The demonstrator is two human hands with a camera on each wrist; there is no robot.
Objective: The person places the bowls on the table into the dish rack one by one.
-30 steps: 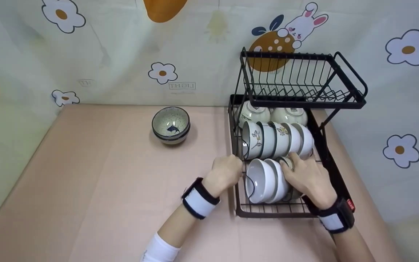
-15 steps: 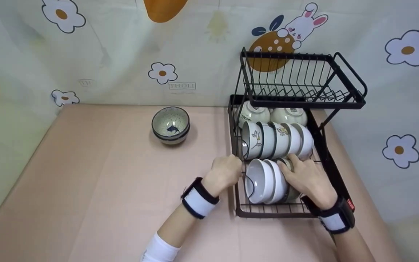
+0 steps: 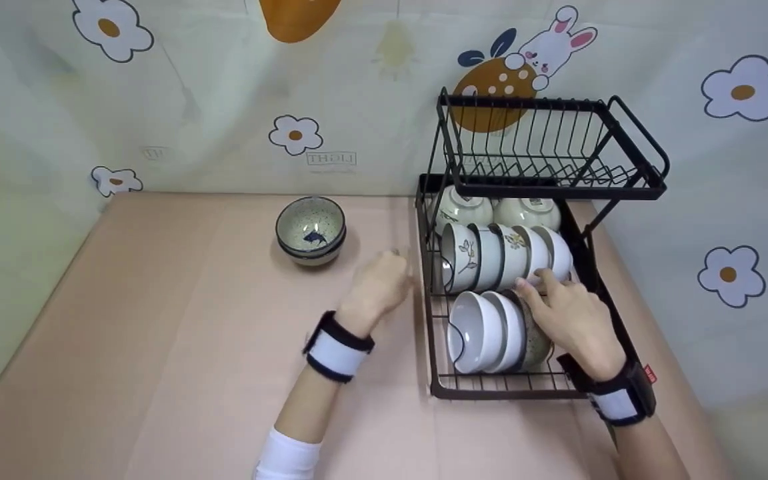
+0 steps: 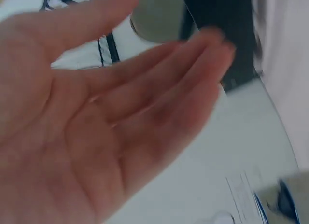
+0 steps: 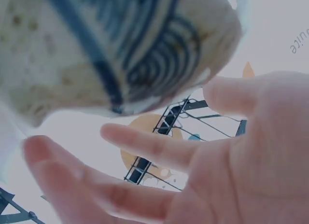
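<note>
A speckled bowl (image 3: 535, 341) stands on its side in the front row of the black dish rack (image 3: 516, 395), behind two white bowls (image 3: 476, 333). Blue wave lines cover that speckled bowl (image 5: 164, 45) in the right wrist view. My right hand (image 3: 574, 323) is just to its right, fingers spread and apart from its wall, holding nothing. Over the table, left of the rack, my left hand (image 3: 376, 290) is empty. Its fingers (image 4: 159, 93) are loosely bent in the left wrist view.
Two stacked speckled bowls (image 3: 312, 230) rest at the back of the table (image 3: 224, 320). A second row of patterned and white bowls (image 3: 516, 257) fills the rack's middle, with upturned bowls (image 3: 464, 208) behind. The rack's upper tier (image 3: 557, 180) overhangs the back.
My left hand has left the rack's side and moved left and back. My right hand has let go of the speckled bowl and drawn slightly right, so more of the bowl shows.
</note>
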